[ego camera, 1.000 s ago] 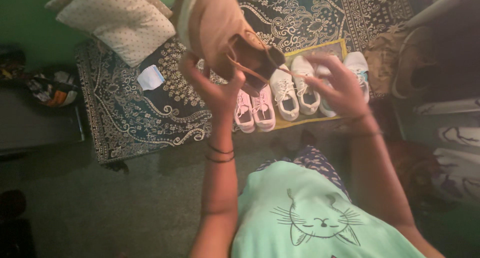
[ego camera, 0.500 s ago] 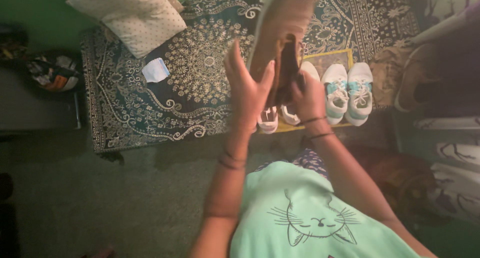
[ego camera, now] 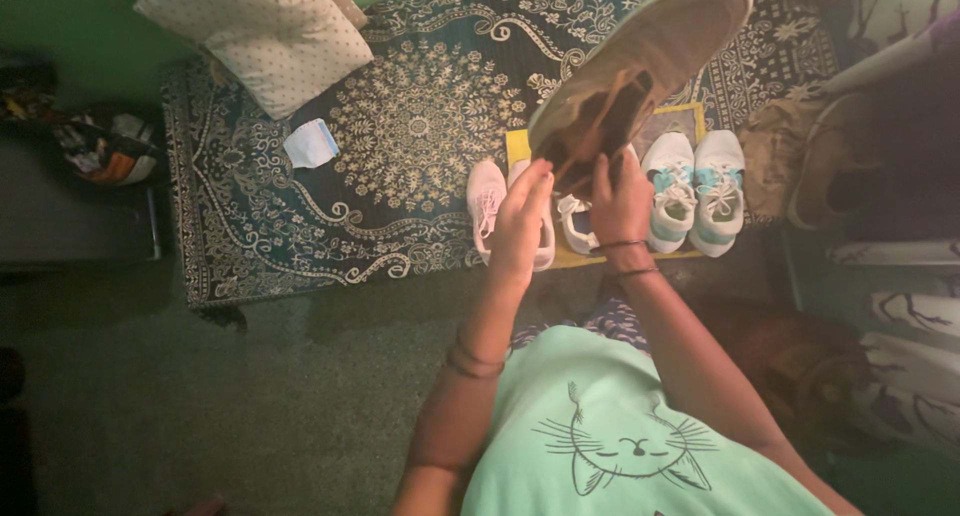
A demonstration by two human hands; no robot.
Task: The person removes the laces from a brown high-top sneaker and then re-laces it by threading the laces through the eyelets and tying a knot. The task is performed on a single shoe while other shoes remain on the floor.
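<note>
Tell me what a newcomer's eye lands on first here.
First, the tan shoe raised at top centre, held by both hands: the left hand at its heel, the right hand at its opening. Below it, pale sneakers stand in a row on the patterned rug. A dotted pillow lies top left.

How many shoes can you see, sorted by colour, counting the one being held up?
Tan shoe, held up by the left hand and right hand: 1
Pink sneakers: 2
White sneakers: 1 showing
White-and-teal sneakers: 2
Total: 6
</note>
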